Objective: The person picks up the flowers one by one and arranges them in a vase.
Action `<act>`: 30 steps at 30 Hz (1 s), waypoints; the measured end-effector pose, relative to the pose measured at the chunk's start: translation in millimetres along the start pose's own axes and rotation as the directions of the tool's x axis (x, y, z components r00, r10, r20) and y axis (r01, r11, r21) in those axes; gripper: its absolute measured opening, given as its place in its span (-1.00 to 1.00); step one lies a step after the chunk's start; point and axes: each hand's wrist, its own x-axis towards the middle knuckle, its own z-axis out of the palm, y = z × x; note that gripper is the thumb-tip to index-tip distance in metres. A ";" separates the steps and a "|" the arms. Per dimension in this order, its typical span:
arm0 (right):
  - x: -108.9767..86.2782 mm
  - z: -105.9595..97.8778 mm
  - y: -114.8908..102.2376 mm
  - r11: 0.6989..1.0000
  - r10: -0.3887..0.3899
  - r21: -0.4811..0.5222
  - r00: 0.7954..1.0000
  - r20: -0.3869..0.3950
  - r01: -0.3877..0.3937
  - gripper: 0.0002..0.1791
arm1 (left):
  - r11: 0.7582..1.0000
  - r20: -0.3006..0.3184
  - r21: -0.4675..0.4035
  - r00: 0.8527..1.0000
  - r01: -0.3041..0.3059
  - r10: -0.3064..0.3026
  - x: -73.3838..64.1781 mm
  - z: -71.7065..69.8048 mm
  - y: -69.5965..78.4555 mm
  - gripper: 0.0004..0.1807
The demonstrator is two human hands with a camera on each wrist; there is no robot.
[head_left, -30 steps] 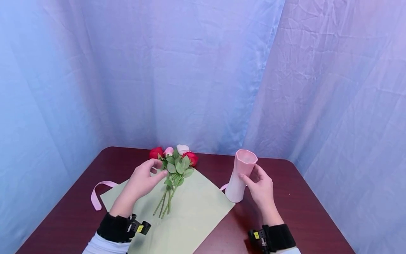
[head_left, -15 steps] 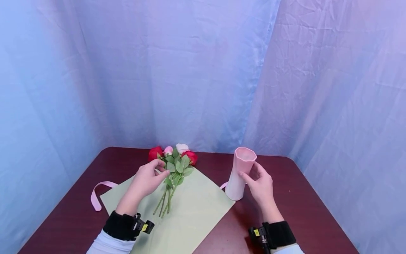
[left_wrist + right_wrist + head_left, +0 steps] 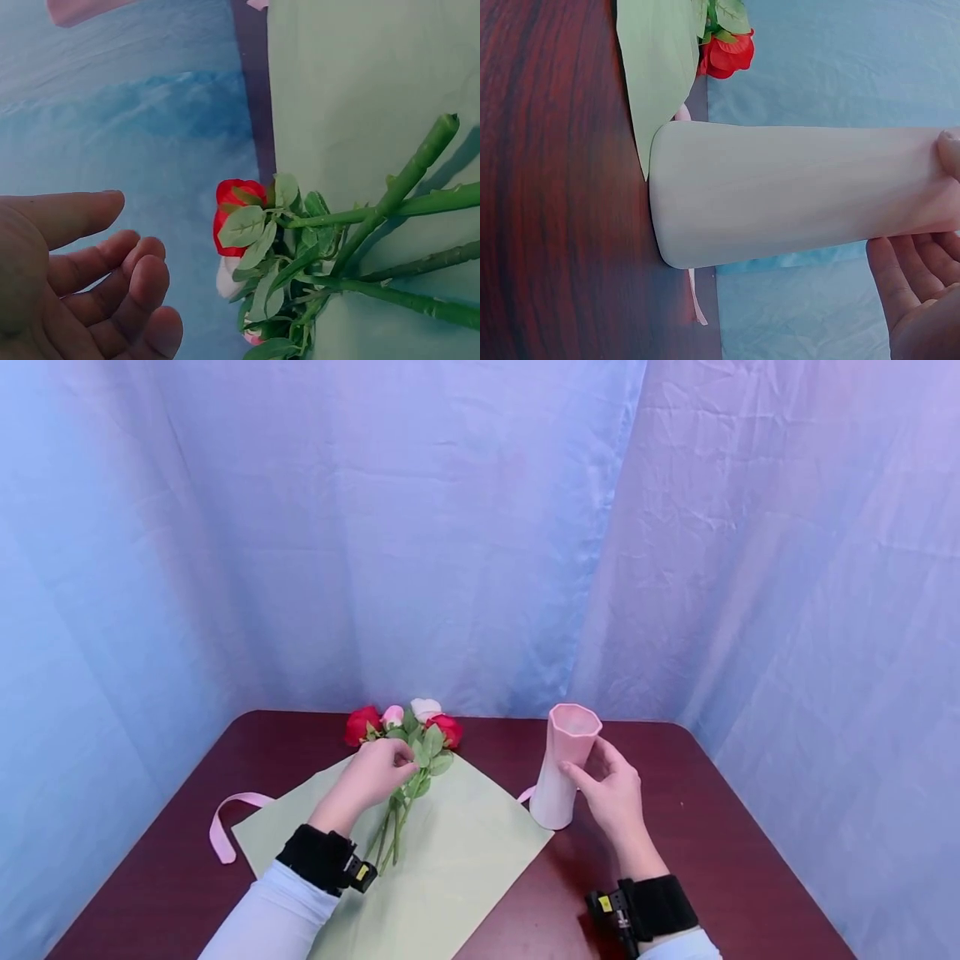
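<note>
My left hand (image 3: 375, 777) hovers over the leaves of several artificial roses (image 3: 433, 743), red, pink and white, lying on pale green wrapping paper (image 3: 465, 839). Its fingers are loosely bent with nothing between them, as the left wrist view shows; the green stems (image 3: 409, 169) are apart from it there. With thumb and fingers around its upper part, my right hand (image 3: 617, 797) holds a pink-and-white vase (image 3: 553, 789). The vase stands upright on the table beside the paper's right corner, its octagonal mouth uppermost.
Pink ribbon (image 3: 217, 837) curls out from under the paper at the left, and a bit more shows behind the vase. The dark reddish-brown table (image 3: 720, 843) has rounded far corners. Blue-lilac curtains (image 3: 450, 543) hang behind and on both sides.
My left hand has moved right and forward, now covering part of the flowers' leaves and upper stems. The right hand keeps its hold on the vase, which has stayed in place.
</note>
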 end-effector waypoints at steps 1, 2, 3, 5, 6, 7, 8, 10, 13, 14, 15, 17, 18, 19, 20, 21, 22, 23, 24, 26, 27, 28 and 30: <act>-0.2 0.5 -1.0 1.000 -0.005 -0.001 1.000 -0.002 0.005 -0.39 | 1.000 0.007 0.015 1.000 0.001 -0.001 2.2 1.1 -0.2 -0.85; -0.3 1.0 -1.7 1.000 -0.007 -0.001 1.000 -0.004 0.007 -0.40 | 1.000 0.014 0.027 1.000 0.003 -0.003 4.3 2.1 -0.4 -0.87; -0.3 1.5 -1.8 1.000 -0.009 0.001 1.000 -0.006 0.009 -0.40 | 0.999 0.023 0.034 1.000 0.011 -0.011 6.4 3.4 -0.9 -0.89; -0.4 2.5 -1.6 1.000 -0.013 0.007 1.000 -0.008 0.013 -0.40 | 0.998 0.037 0.050 0.999 0.025 -0.027 9.7 5.7 -1.4 -0.90; -0.7 3.0 -1.4 1.000 -0.012 0.010 1.000 -0.008 0.012 -0.40 | 0.998 0.045 0.051 0.998 0.032 -0.035 10.8 6.8 -1.4 -0.90; -1.1 3.5 -1.6 1.000 -0.010 0.015 1.000 -0.008 0.010 -0.40 | 0.998 0.054 0.053 0.998 0.039 -0.042 12.0 7.8 -1.4 -0.91; -1.4 4.0 -1.9 1.000 -0.006 0.019 1.000 -0.008 0.006 -0.40 | 0.998 0.065 0.053 0.997 0.045 -0.048 13.1 9.1 -1.8 -0.90; -2.3 4.8 -2.3 1.000 -0.005 0.027 1.000 -0.009 0.005 -0.41 | 0.997 0.080 0.058 0.996 0.045 -0.050 15.5 12.1 -2.2 -0.77; -2.9 5.2 -2.4 0.999 -0.005 0.032 1.000 -0.012 0.006 -0.41 | 0.997 0.104 0.057 0.993 0.057 -0.063 19.7 17.4 -2.7 -0.54; -3.0 5.2 -2.2 0.999 -0.005 0.033 1.000 -0.014 0.006 -0.41 | 0.996 0.110 0.059 0.992 0.062 -0.068 21.1 19.1 -2.9 -0.50; -3.0 5.1 -1.4 0.999 -0.004 0.034 1.000 -0.016 0.005 -0.41 | 0.996 0.111 0.065 0.991 0.066 -0.073 22.6 20.9 -2.9 -0.47; -2.6 5.5 1.8 0.999 0.000 0.038 1.000 -0.018 0.000 -0.40 | 0.993 0.116 0.082 0.989 0.081 -0.090 25.7 24.3 -3.8 -0.43; -2.5 5.7 3.2 0.999 0.008 0.044 1.000 -0.020 -0.007 -0.39 | 0.992 0.117 0.091 0.988 0.087 -0.097 27.3 25.7 -4.1 -0.43; -1.1 6.2 7.9 0.999 0.014 0.049 1.000 -0.021 -0.013 -0.38 | 0.991 0.118 0.097 0.987 0.094 -0.106 28.7 26.9 -4.5 -0.42; 0.4 6.9 13.1 0.998 0.019 0.055 1.000 -0.022 -0.018 -0.37 | 0.989 0.120 0.106 0.986 0.100 -0.113 30.4 28.0 -5.1 -0.42; 1.9 7.6 18.8 0.998 0.024 0.059 0.999 -0.024 -0.023 -0.36 | 0.988 0.121 0.116 0.986 0.103 -0.117 31.8 29.1 -5.7 -0.42; 3.5 8.3 24.4 0.998 0.028 0.061 0.999 -0.025 -0.027 -0.35 | 0.987 0.123 0.123 0.985 0.105 -0.120 32.9 30.2 -6.0 -0.42; 4.9 9.0 29.3 0.998 0.032 0.058 0.999 -0.026 -0.030 -0.33 | 0.986 0.124 0.125 0.985 0.106 -0.122 33.6 31.0 -6.2 -0.42; 6.1 9.4 33.9 0.998 0.033 0.056 0.999 -0.027 -0.032 -0.32 | 0.986 0.127 0.124 0.984 0.111 -0.127 34.4 31.7 -6.3 -0.43; 7.3 10.2 39.7 0.999 0.035 0.042 0.999 -0.027 -0.034 -0.31 | 0.985 0.136 0.127 0.981 0.119 -0.136 35.4 33.0 -6.1 -0.46; 6.8 10.4 39.6 0.999 0.036 0.035 0.999 -0.024 -0.035 -0.31 | 0.984 0.142 0.125 0.979 0.128 -0.145 35.5 33.4 -5.7 -0.47; 6.0 10.7 38.0 0.999 0.036 0.031 0.999 -0.020 -0.035 -0.31 | 0.983 0.146 0.126 0.977 0.136 -0.154 35.6 33.8 -5.4 -0.49; 2.5 10.4 29.0 0.999 0.030 0.027 1.000 -0.011 -0.029 -0.31 | 0.978 0.153 0.130 0.971 0.162 -0.181 35.9 34.2 -5.1 -0.53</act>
